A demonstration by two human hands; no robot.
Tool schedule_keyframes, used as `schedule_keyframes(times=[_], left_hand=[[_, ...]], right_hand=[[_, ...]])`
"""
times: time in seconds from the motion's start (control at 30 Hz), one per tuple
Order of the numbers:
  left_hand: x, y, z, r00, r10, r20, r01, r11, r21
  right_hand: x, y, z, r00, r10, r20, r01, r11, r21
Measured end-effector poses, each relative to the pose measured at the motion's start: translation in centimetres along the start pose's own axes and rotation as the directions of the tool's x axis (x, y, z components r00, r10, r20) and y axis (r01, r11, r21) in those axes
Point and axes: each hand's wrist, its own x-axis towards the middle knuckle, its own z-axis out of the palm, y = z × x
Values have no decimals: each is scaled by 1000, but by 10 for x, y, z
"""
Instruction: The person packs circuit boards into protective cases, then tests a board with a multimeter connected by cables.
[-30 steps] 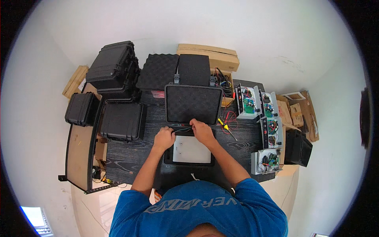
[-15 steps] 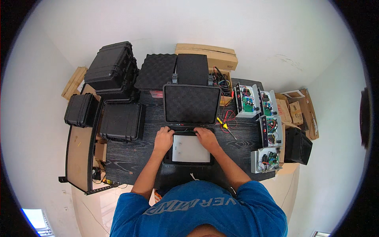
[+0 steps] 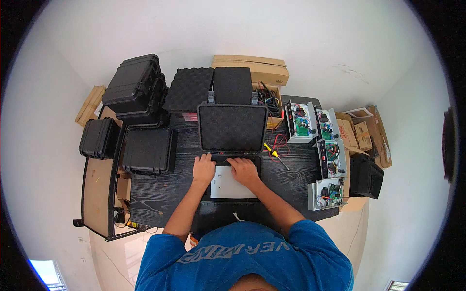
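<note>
In front of me lies an open black hard case (image 3: 206, 199), its lid (image 3: 232, 128) raised and lined with egg-crate foam. A flat light-grey metal panel (image 3: 234, 183) with small fittings on its left part sits in the case. My left hand (image 3: 204, 168) is at the panel's far left corner, fingers curled by the case's inner edge. Over the panel's far edge, my right hand (image 3: 244, 171) reaches toward the left, its fingertips drawn together in the dark gap behind the panel. What either hand holds there is too small or hidden to make out.
Stacked black cases (image 3: 136, 87) and another case (image 3: 149, 151) stand left. Foam sheets (image 3: 233, 86) and a box of cables (image 3: 268, 102) are behind the lid. A yellow-handled tool (image 3: 273, 150) lies right, near several open circuit-board units (image 3: 303, 127).
My right hand has moved left along the panel's far edge, closer to my left hand. The thin greenish strand seen between the hands before is no longer visible. The whole view has shifted slightly.
</note>
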Motion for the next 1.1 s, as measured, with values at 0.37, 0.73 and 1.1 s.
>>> schedule_keyframes(times=[0.37,0.73,1.1], left_hand=[[-37,1,4,904,-322,-280,102,800,-591],[-74,-1,-7,936,-192,-295,22,868,-496],[-44,-3,-16,929,-252,-273,168,940,-297]], right_hand=[[8,4,-7,983,95,154,-103,994,44],[-9,18,-1,994,94,63,-91,995,-43],[-15,18,2,999,50,19,-49,996,-70]])
